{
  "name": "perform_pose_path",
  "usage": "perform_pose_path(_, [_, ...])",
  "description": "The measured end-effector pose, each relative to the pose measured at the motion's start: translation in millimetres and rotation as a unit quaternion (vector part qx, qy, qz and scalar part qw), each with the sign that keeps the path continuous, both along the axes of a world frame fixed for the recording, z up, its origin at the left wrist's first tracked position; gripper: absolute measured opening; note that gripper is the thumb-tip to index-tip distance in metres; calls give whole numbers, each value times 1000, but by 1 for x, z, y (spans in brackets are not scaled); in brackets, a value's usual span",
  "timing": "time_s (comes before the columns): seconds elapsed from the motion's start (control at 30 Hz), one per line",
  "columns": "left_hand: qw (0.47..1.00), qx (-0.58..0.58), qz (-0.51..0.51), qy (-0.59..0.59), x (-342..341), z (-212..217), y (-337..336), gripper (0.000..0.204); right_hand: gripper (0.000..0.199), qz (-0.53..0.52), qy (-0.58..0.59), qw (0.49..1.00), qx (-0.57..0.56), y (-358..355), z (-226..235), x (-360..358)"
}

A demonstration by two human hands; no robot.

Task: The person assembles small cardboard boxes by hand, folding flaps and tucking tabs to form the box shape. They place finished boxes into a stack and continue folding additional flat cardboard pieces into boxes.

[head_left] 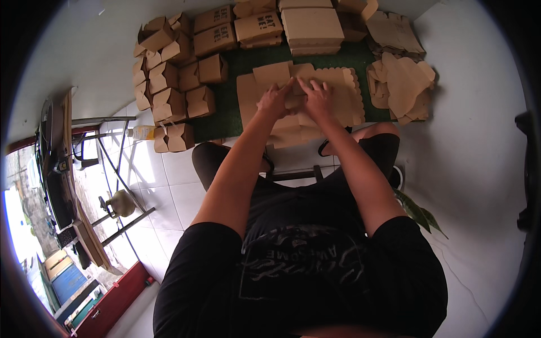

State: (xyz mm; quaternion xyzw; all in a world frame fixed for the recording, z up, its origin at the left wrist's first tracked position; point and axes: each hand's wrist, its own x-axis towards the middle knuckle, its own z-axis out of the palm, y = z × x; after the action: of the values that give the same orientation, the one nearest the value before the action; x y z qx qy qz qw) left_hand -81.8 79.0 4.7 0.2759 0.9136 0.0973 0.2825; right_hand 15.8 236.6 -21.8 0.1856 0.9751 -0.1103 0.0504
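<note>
While both hands, left hand (pixel 274 100) and right hand (pixel 317 97), press spread fingers on the flat brown scallop-edged cardboard box blank (pixel 332 93) at upper centre on the green mat (pixel 225 107), folding appears under way; creasing a panel upright likely follows, folded brown cardboard boxes (pixel 169 84) stacked upper left.

Daylight floods in from the lower left, where the open doorway (pixel 22 225) burns out to white — the white floor tiles (pixel 163 180) beside it catch a soft glare. The person's dark shirt (pixel 304 265) sits in shade, detail lost. Straight edges bow toward the rim, and black corners ring the round, slightly soft picture.
</note>
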Motion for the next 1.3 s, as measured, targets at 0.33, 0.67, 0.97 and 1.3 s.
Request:
perform_pose_path(0.33, [998, 61, -7, 17, 7, 7, -8, 144, 90, 147, 83, 968, -185, 47, 8, 89])
perform_pose_path(0.67, [991, 115, -29, 55, 22, -3, -26, 138, 89, 253, 68, 958, -121, 23, 39, 116])
perform_pose_path(0.97, [987, 141, -12, 72, 46, 22, -40, 139, 77, 250, 100, 955, -120, 28, 32, 120])
perform_pose_path(1.3, [981, 165, -70, 70, 58, 3, -51, 55, 29, 208, 193, 942, -182, 36, 12, 103])
